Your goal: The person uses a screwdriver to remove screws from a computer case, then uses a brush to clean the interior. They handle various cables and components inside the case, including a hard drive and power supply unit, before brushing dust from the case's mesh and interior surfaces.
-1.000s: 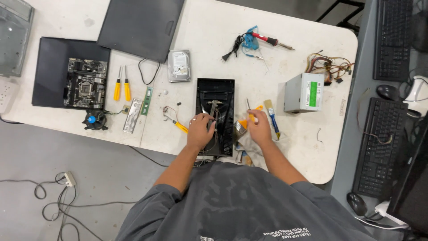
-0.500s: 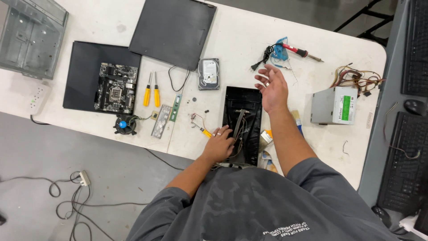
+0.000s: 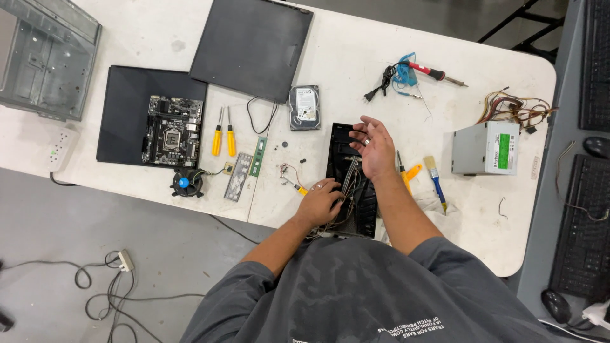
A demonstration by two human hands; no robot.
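Note:
A black computer front panel [image 3: 340, 136] lies on the white table [image 3: 356, 57] in front of me, with a bundle of thin wires [image 3: 349, 181] running down it. My left hand [image 3: 319, 203] is curled over the panel's left edge, its fingers on the wires. Above the panel's upper part hovers my right hand [image 3: 372, 148], fingers spread and holding nothing. Just right of that hand lie a yellow-handled screwdriver [image 3: 405, 170] and a blue-handled paintbrush [image 3: 436, 180]. A small yellow-tipped cable [image 3: 294, 186] lies left of the panel.
To the left are a motherboard [image 3: 169, 130] on a black side panel [image 3: 127, 89], a cooler fan [image 3: 186, 183], two yellow screwdrivers [image 3: 223, 138], a memory stick [image 3: 257, 157] and a hard drive [image 3: 304, 107]. A soldering iron [image 3: 433, 72] and a power supply [image 3: 486, 150] are on the right.
My right hand let go of the yellow screwdriver, stretched out toward the far side of the table, then drew back over the black panel. The left hand stayed on the panel.

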